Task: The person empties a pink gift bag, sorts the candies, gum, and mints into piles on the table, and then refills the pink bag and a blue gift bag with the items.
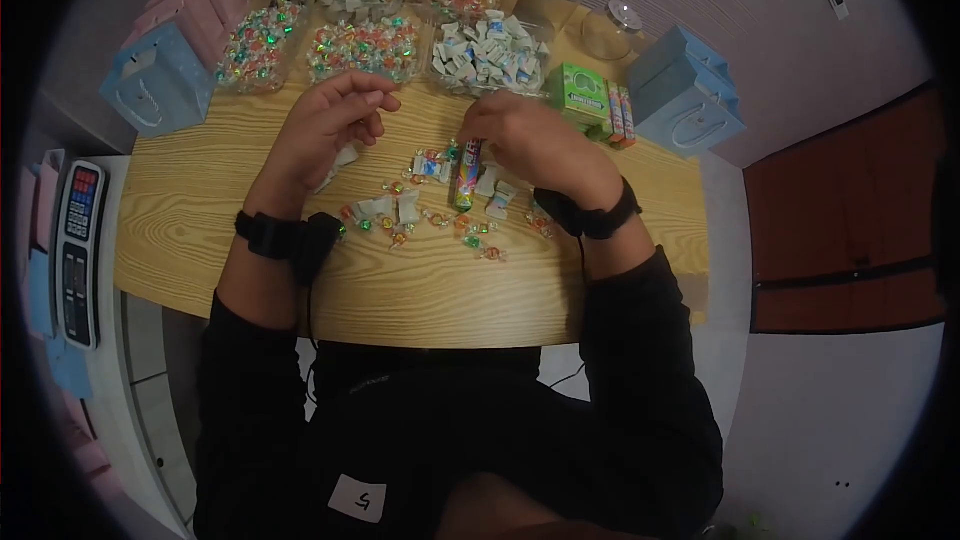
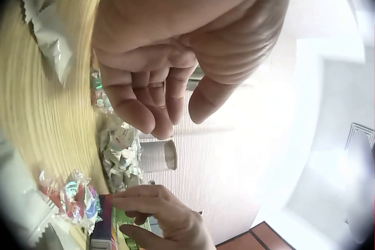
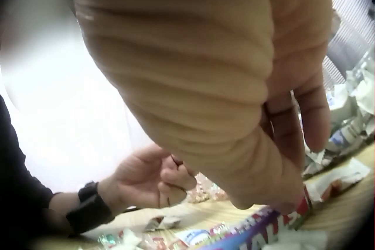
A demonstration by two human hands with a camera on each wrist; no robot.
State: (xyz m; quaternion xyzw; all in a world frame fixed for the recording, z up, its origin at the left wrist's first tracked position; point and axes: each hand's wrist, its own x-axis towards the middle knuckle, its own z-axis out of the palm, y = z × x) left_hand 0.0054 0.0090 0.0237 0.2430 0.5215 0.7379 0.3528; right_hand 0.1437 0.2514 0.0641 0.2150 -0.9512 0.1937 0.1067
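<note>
My right hand [image 1: 535, 145] pinches the far end of a colourful stick pack of candy [image 1: 467, 182], which lies on the wooden table [image 1: 420, 300] among loose sweets. The right wrist view shows the thumb and fingers at the red end of this candy pack [image 3: 263, 229]. My left hand [image 1: 335, 125] hovers left of it, fingers loosely bent and nothing in the palm [image 2: 170, 50]. Near the pack lie white-wrapped sweets [image 1: 431, 168] and clear-wrapped coloured candies [image 1: 473, 227]. More loose sweets lie to the left, some partly hidden by the left hand.
Clear bins of wrapped candies [image 1: 365, 48] and white packets [image 1: 488, 52] stand along the back. A green box [image 1: 580, 92] and blue gift bags [image 1: 690, 90] are at the right. Another blue bag [image 1: 160, 85] stands left, near a scale [image 1: 78, 250].
</note>
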